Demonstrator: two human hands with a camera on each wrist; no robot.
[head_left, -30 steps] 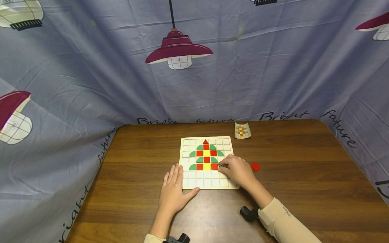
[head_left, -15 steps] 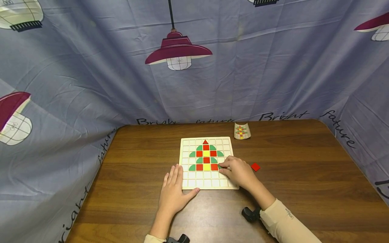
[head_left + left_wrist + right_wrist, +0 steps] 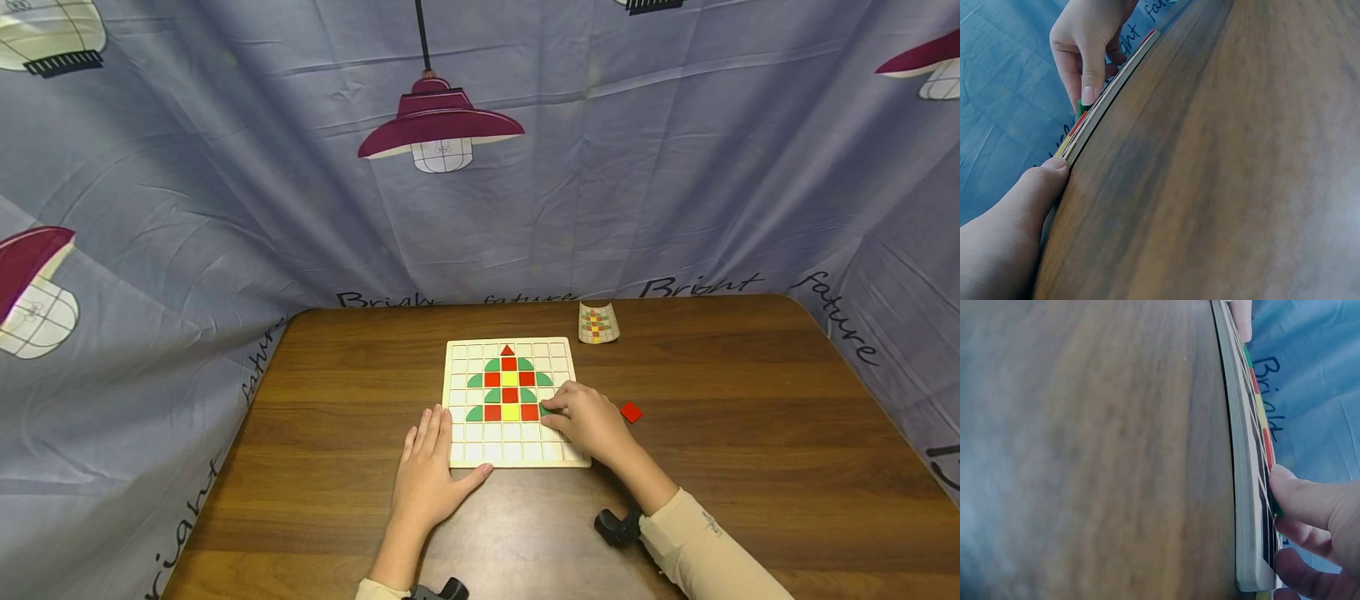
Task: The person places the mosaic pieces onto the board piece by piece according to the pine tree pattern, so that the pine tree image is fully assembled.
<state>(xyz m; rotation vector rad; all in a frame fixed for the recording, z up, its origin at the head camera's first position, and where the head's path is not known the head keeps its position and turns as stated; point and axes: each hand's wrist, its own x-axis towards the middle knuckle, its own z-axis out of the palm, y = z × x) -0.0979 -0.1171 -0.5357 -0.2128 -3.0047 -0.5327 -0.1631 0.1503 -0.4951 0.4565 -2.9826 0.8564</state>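
A pale grid board (image 3: 471, 454) lies on the table, bearing red, yellow and green tiles in a tree-like pattern topped by a red triangle (image 3: 507, 351). My left hand (image 3: 427, 479) rests with straight fingers along the board's left edge, its thumb at the near edge. Between thumb and fingers, my right hand (image 3: 588, 423) pinches a green tile (image 3: 544, 410), mostly hidden, at the right end of the lowest coloured row. In the left wrist view this green tile (image 3: 1080, 107) stands tilted above the board. A loose red square tile (image 3: 632, 412) lies right of that hand.
A small curled card (image 3: 598, 323) printed with a similar pattern stands behind the board's far right corner. Bare wooden table (image 3: 750, 433) stretches to either side. A blue-grey curtain (image 3: 525, 225) with printed lamps hangs behind the table.
Almost nothing differs. The right hand's fingers shift very slightly at the green tile, and a little more of the tile shows now. The left hand keeps its place.
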